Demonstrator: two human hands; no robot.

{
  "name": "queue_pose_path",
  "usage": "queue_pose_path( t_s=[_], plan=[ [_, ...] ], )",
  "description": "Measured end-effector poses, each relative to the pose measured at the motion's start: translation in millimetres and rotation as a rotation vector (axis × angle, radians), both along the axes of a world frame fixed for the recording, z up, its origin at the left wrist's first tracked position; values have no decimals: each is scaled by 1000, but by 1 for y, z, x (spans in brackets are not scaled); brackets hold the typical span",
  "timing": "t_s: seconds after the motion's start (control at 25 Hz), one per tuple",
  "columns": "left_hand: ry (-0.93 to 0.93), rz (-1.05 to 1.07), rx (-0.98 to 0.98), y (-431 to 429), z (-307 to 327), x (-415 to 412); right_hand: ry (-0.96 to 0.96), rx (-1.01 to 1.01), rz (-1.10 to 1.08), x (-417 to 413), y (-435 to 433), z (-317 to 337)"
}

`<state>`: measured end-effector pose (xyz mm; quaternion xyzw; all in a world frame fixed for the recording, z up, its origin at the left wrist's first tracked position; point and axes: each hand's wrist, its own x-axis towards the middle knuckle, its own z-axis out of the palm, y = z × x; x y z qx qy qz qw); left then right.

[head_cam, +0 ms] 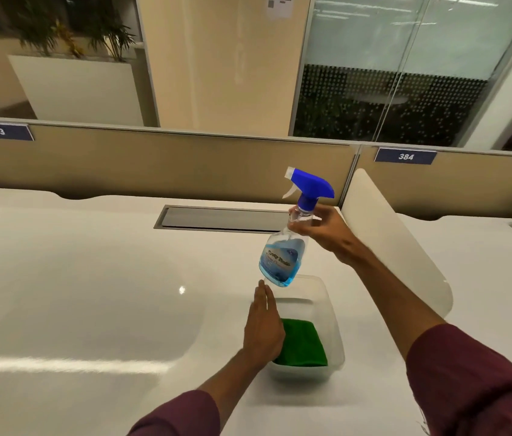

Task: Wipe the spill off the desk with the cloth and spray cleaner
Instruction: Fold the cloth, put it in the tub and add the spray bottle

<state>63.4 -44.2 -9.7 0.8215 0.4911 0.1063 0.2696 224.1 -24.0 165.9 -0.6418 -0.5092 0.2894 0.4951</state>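
My right hand (pixel 322 229) grips the neck of a clear spray bottle (pixel 280 262) with blue liquid and a blue trigger head, held tilted in the air above the far end of a clear plastic tub (pixel 332 313). A folded green cloth (pixel 303 344) lies inside the tub. My left hand (pixel 262 325) is flat, fingers together and extended, resting at the tub's left rim just below the bottle's base; it holds nothing. The white desk (pixel 91 294) is glossy; I cannot make out a spill on it.
A grey cable flap (pixel 220 218) is set into the desk at the back. A beige partition (pixel 160 165) with tags 383 and 384 closes the far edge. A white side divider (pixel 396 234) stands to the right of the tub.
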Motion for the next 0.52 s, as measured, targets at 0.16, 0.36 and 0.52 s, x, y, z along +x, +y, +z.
queue_pose_path(
  t_s=[0.16, 0.36, 0.52],
  plan=[
    [-23, -9, 16, 1, 1, 0, 0, -16, 31, 15, -17, -3],
    [-21, -34, 36, 2, -1, -2, 18, -66, 105, 20, -29, -17],
    [-11, -26, 29, 3, 0, -1, 59, -103, 137, 20, -34, -41]
  ],
)
